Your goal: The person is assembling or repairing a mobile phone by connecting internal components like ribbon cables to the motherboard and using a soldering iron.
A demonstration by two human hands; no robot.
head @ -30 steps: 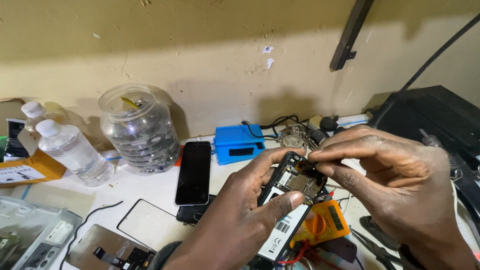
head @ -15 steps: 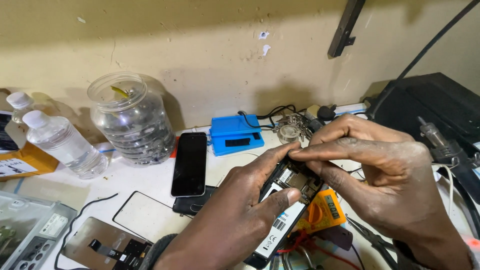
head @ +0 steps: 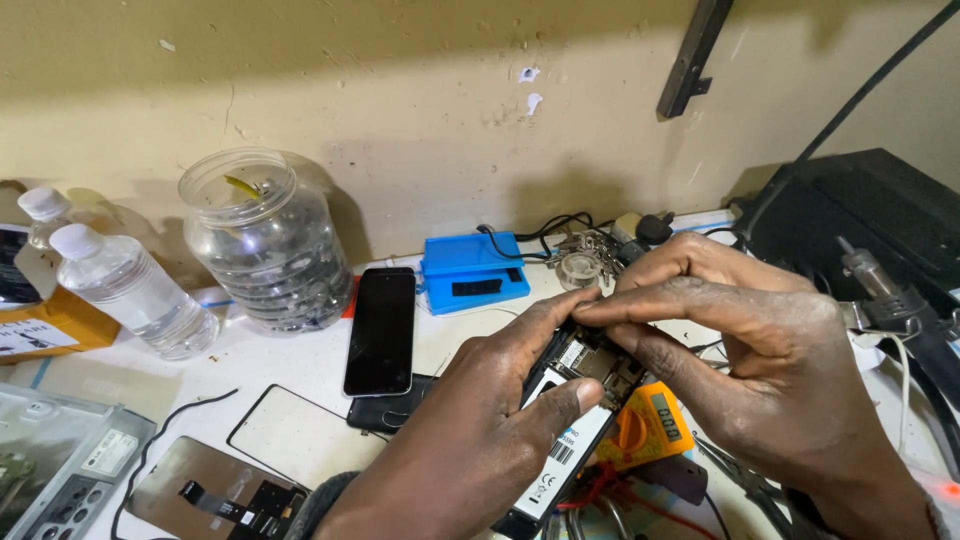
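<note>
Surface: white workbench [head: 260, 360] against a yellowish wall
9 o'clock: clear plastic bottle [head: 135, 290], orange box [head: 50, 325]
10 o'clock: clear jar [head: 265, 245]
Centre: black phone [head: 381, 330] lying flat
12 o'clock: blue box [head: 473, 270]
7 o'clock: glass panel [head: 290, 435], screen part [head: 215, 492]
5 o'clock: yellow multimeter [head: 650, 425]

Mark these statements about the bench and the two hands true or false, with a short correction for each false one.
1. The left hand holds an opened phone. True.
2. The right hand rests flat on the table. False: its fingers pinch at the opened phone's top.
3. The blue box stands by the wall. True.
4. The clear jar lies on its side. False: it stands upright.
5. A dark-screened phone lies left of the hands. True.
</note>
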